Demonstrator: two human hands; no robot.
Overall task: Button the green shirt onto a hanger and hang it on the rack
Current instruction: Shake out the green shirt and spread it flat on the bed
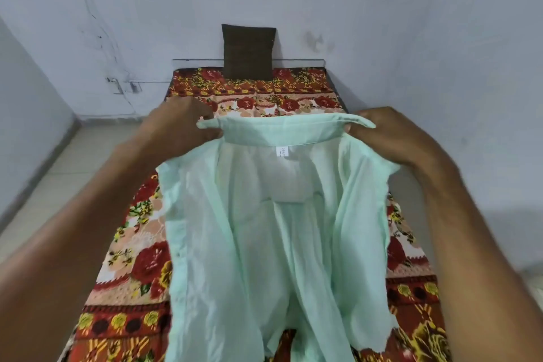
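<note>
Floral-sheeted bed (141,270) lay below both hands, pale wall (411,23) beyond. Left hand (179,123) and right hand (390,134) each pinched the green shirt (264,244) at its collar ends, arms outstretched.

The head camera is looking forward and down along a bed (141,244) toward the wall (382,9). It is sitting close above the raised hands.
</note>
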